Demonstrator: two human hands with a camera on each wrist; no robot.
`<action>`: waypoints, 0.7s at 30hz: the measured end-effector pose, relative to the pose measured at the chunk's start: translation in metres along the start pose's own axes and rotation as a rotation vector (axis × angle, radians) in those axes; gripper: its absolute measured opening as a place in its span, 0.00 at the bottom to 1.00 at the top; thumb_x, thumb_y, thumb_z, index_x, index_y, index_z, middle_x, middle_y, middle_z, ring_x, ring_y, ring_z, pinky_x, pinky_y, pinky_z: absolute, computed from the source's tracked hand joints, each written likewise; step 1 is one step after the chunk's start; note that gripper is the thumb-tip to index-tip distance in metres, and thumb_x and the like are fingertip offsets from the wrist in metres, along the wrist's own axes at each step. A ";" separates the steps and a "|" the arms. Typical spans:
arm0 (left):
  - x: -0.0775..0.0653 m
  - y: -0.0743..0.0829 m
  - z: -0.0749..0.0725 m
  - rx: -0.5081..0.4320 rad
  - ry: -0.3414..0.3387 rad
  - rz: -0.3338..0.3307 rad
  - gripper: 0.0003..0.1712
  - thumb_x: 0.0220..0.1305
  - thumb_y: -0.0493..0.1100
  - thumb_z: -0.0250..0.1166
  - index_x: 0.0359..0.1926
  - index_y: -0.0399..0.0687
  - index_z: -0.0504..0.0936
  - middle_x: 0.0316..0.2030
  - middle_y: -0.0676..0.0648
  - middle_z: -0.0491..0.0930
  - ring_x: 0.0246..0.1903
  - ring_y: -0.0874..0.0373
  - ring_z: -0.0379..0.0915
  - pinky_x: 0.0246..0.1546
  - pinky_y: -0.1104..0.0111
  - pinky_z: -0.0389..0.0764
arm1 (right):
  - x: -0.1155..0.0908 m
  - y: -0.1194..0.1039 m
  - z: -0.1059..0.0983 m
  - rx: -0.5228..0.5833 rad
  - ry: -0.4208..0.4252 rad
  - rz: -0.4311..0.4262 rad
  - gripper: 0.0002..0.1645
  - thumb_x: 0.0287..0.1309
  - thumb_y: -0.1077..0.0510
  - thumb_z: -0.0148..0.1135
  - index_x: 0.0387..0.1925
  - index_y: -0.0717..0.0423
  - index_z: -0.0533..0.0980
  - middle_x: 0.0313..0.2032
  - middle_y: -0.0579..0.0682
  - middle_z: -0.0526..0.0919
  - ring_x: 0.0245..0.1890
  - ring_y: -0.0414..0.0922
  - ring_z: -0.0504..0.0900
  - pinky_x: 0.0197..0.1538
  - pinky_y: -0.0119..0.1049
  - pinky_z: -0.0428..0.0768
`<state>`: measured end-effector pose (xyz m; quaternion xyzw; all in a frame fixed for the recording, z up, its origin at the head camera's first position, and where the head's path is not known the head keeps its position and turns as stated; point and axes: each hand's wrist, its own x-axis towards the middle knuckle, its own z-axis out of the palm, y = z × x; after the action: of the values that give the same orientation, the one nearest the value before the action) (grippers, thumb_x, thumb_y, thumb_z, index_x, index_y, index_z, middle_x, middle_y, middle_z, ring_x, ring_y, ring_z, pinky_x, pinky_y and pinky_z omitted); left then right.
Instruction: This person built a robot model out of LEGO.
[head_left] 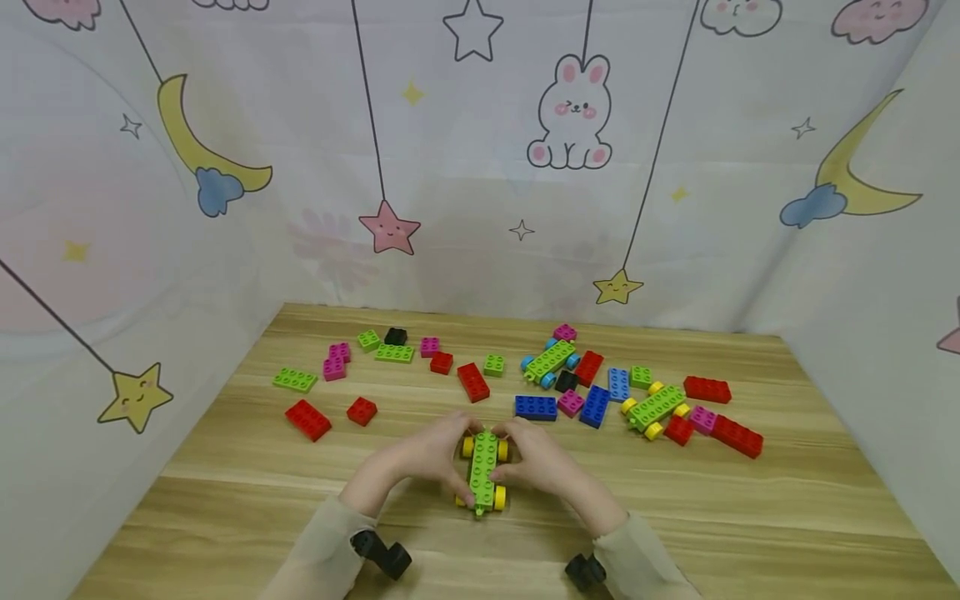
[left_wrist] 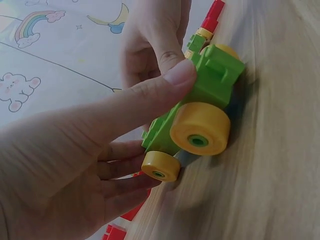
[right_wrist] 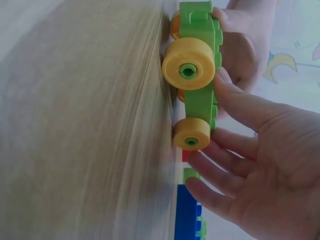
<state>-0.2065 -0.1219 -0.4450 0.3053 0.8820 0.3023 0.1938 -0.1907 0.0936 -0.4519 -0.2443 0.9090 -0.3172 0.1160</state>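
Note:
A green toy car base (head_left: 483,471) with studs on top and yellow wheels stands on the table in front of the person, its length pointing away. My left hand (head_left: 435,454) holds it from the left, the thumb on the near end and the fingers reaching round to the far end. From the other side my right hand (head_left: 536,458) grips it, thumb against the studded side and fingertips by the far end. In the right wrist view, the yellow wheels (right_wrist: 189,64) are close to the tabletop; whether all of them touch it is hard to tell.
Two more car bases stand at the right, one with blue wheels (head_left: 551,361) and one with yellow wheels (head_left: 656,408). Blue bricks (head_left: 536,407) lie beyond the right hand. Red bricks (head_left: 307,419) and a green plate (head_left: 295,380) lie at the left. Patterned cloth (head_left: 480,167) encloses the table (head_left: 225,533).

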 end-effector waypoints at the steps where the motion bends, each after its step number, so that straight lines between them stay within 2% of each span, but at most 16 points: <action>1: 0.000 0.000 0.000 -0.002 0.001 0.002 0.53 0.37 0.53 0.83 0.62 0.37 0.68 0.58 0.42 0.71 0.60 0.48 0.69 0.64 0.53 0.71 | 0.000 0.000 0.000 0.000 -0.001 -0.001 0.35 0.51 0.51 0.74 0.57 0.64 0.74 0.53 0.57 0.79 0.52 0.52 0.78 0.58 0.51 0.77; 8: 0.000 0.000 0.001 0.000 0.006 0.011 0.53 0.38 0.53 0.83 0.62 0.37 0.67 0.59 0.42 0.71 0.60 0.48 0.69 0.64 0.53 0.71 | -0.001 0.001 -0.001 -0.014 -0.004 -0.017 0.35 0.53 0.51 0.73 0.58 0.64 0.73 0.54 0.58 0.78 0.53 0.52 0.78 0.58 0.51 0.77; 15: -0.003 0.000 0.000 -0.013 0.003 0.024 0.53 0.40 0.53 0.82 0.63 0.36 0.67 0.60 0.40 0.71 0.61 0.47 0.68 0.64 0.52 0.70 | -0.002 0.002 -0.004 -0.010 -0.017 -0.012 0.36 0.54 0.49 0.72 0.60 0.63 0.72 0.58 0.58 0.77 0.58 0.54 0.77 0.61 0.52 0.75; 18: -0.004 0.001 -0.002 -0.026 0.002 0.018 0.53 0.41 0.53 0.82 0.64 0.36 0.66 0.61 0.40 0.70 0.62 0.46 0.68 0.64 0.51 0.70 | -0.003 0.003 -0.008 0.028 0.010 -0.018 0.35 0.54 0.51 0.72 0.59 0.64 0.73 0.56 0.59 0.77 0.57 0.56 0.76 0.59 0.54 0.76; 21: -0.005 0.002 -0.003 -0.036 0.007 0.017 0.52 0.41 0.51 0.82 0.64 0.36 0.67 0.60 0.40 0.70 0.62 0.45 0.68 0.64 0.50 0.69 | -0.004 0.006 -0.014 0.055 0.075 -0.025 0.32 0.55 0.54 0.72 0.58 0.65 0.74 0.54 0.59 0.79 0.55 0.57 0.77 0.57 0.54 0.77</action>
<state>-0.2035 -0.1251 -0.4412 0.3084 0.8744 0.3207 0.1935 -0.1941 0.1067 -0.4447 -0.2403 0.9005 -0.3524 0.0846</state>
